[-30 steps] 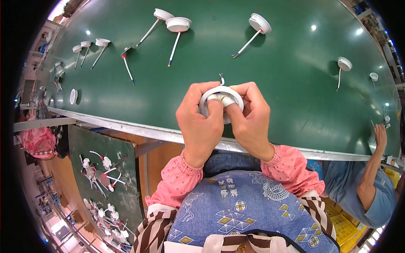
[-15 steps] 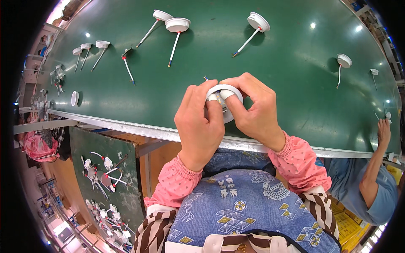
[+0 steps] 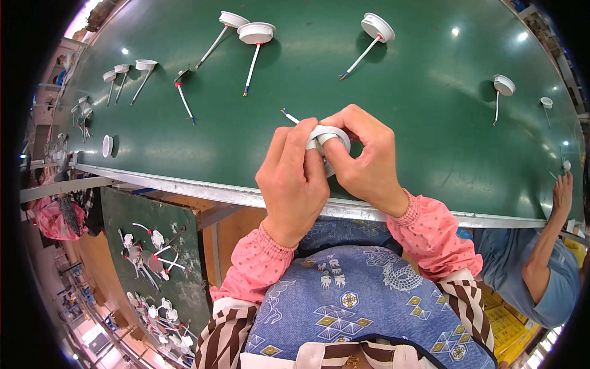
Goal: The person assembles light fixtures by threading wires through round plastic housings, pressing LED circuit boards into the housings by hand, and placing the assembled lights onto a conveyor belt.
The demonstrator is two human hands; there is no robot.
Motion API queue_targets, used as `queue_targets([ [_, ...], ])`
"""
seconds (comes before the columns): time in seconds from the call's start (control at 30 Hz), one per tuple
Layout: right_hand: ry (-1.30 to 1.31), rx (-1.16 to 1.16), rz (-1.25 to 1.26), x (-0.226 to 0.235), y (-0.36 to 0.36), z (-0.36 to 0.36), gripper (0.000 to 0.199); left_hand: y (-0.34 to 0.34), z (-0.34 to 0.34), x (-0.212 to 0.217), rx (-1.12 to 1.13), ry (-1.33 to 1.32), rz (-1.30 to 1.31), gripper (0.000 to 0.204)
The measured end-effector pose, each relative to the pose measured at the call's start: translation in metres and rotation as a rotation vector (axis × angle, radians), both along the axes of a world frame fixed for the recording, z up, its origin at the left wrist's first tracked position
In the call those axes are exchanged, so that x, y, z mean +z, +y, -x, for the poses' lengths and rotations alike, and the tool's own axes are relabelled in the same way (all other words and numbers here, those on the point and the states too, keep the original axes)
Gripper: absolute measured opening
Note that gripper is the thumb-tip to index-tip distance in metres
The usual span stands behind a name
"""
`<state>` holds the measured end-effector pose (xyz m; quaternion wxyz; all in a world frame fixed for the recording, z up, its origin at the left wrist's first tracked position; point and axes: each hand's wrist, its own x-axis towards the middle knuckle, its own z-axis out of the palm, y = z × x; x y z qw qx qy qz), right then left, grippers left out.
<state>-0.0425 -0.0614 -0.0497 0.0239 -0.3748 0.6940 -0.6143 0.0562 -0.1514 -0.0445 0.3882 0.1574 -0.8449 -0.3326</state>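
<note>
Apparently, seen from my remote post, this is the pressing step: the left hand [image 3: 292,178] and right hand [image 3: 370,161] pinch the round white lamp [image 3: 334,130] between them, fingers about its rim, thumbs inside. It is held over the green table [image 3: 442,160], near the front edge, its cord [image 3: 291,117] pointing away leftward. I'd judge the next move needs even thumb pressure; I can't tell what lies beneath the thumbs.

The green table [image 3: 424,117] carries white round fittings [image 3: 257,32], most trailing white cables [image 3: 252,69].
</note>
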Motion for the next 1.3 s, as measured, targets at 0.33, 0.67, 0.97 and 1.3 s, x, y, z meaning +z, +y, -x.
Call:
queue_targets([
  [0.33, -0.401, -0.005, 0.136, 0.009, -0.003, -0.004, 0.010, -0.007, -0.004, 0.013, -0.156, 0.088, -0.730, 0.034],
  [0.67, -0.252, 0.136, -0.028, 0.023, 0.001, -0.002, 0.018, -0.025, -0.009, 0.024, -0.217, -0.146, -0.638, 0.025],
  [0.97, -0.463, 0.129, 0.048, 0.033, -0.007, -0.014, 0.013, -0.013, -0.006, 0.031, -0.085, -0.073, -0.595, 0.016],
  [1.3, -0.670, 0.103, 0.194, 0.027, -0.018, -0.008, 0.013, -0.030, -0.002, 0.029, -0.196, -0.095, -0.622, 0.024],
])
